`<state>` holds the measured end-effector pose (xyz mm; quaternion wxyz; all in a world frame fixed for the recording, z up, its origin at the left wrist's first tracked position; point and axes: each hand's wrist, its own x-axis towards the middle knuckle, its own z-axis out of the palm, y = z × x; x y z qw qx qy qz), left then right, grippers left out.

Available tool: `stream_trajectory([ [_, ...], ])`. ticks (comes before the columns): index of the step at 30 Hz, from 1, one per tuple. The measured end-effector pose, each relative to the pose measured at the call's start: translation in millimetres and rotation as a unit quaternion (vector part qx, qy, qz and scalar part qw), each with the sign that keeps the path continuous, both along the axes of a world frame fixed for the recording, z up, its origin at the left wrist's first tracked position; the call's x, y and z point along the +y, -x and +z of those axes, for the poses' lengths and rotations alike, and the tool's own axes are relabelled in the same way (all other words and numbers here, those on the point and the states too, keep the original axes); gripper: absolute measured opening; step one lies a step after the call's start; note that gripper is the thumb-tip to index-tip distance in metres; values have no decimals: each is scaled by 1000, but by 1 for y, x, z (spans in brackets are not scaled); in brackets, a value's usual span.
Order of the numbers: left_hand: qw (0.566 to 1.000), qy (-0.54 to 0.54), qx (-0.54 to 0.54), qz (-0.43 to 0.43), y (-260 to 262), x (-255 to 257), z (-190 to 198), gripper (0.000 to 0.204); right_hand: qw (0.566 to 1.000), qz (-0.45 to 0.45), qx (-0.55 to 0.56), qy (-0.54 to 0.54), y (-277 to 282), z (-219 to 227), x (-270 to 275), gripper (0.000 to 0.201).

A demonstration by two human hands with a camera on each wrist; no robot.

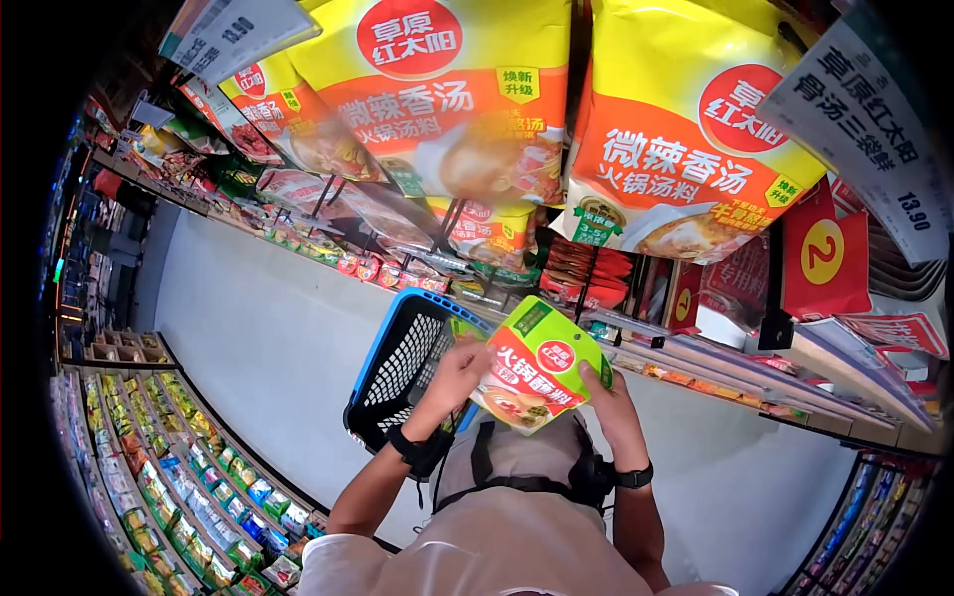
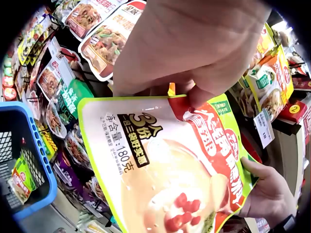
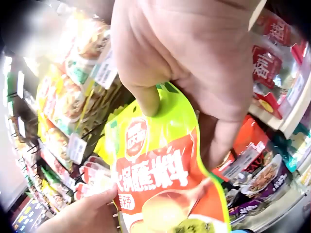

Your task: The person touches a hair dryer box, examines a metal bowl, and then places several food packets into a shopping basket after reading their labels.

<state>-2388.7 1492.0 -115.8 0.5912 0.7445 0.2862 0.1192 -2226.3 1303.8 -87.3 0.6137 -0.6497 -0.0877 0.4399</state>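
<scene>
A green, red and white seasoning pouch (image 1: 542,370) is held in front of the body, its printed front facing up. My right hand (image 1: 614,405) pinches its right end, thumb on the front, as the right wrist view also shows on the pouch (image 3: 160,170) with that hand (image 3: 189,53). My left hand (image 1: 459,375) holds the opposite edge; in the left wrist view this hand (image 2: 194,43) is above the pouch (image 2: 160,160), fingers partly hidden behind it.
A blue-rimmed black basket (image 1: 370,348) hangs at the left, with a green pouch (image 2: 22,179) inside. Large yellow and orange bags (image 1: 686,149) and price tags (image 1: 865,129) hang close ahead. Stocked shelves (image 1: 179,477) stand at the lower left.
</scene>
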Motion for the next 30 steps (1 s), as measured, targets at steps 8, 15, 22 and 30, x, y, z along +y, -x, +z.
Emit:
stream_trajectory([
  [8,996,18,-60,62,-84,-25,-6,28,975,-168,-141,-13,-35,10,1,28],
  [15,996,46,-67,27,-103,-12,-7,30,972,-147,-171,-61,-65,17,18,32],
  [22,996,-16,-68,59,-102,-13,-17,31,971,-172,-144,-81,-63,29,32,36],
  [30,999,-27,-27,20,-80,-31,5,25,935,-200,-291,-19,-46,16,2,20],
])
